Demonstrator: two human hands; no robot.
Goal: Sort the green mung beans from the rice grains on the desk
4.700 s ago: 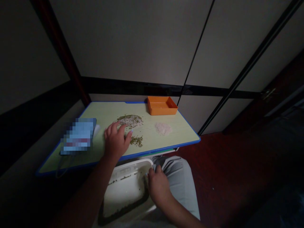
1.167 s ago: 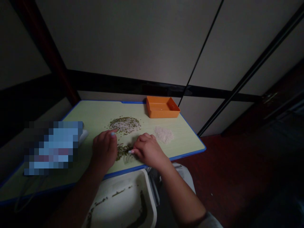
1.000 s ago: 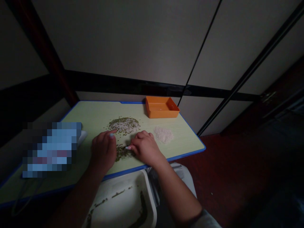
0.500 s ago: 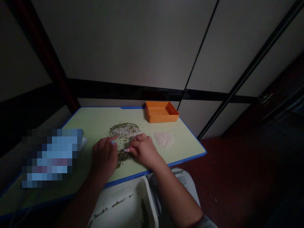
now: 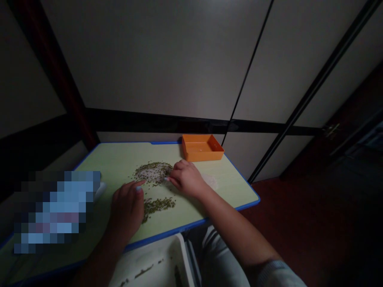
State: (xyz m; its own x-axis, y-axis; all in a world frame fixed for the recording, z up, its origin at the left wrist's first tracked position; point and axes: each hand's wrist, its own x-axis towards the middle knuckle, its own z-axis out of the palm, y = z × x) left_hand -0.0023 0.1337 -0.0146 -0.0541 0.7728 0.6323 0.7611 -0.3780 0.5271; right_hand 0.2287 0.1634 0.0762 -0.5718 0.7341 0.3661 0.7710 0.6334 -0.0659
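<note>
A mixed pile of green beans or seeds and white grains (image 5: 152,173) lies on the pale green tabletop (image 5: 119,153). My right hand (image 5: 187,178) is at the pile's right edge, fingers curled and the thumb close to the fingertips. Anything between them is too small to make out. My left hand (image 5: 128,203) rests on the table at the near left of the pile, index finger stretched out and thumb apart. A separate green heap (image 5: 158,204) lies beside it, nearer the front edge. Part of a white grain heap (image 5: 211,181) shows behind my right hand.
An orange tray (image 5: 203,155) stands at the back right of the table. Below the front edge is a white bin (image 5: 149,255) with dark bits inside. A pixelated bluish object (image 5: 60,211) lies on the left. Cabinet panels rise behind the table.
My right hand has moved from the near green heap up to the right edge of the mixed pile, uncovering the near heap. My left hand stays almost in place. The view has tilted slightly.
</note>
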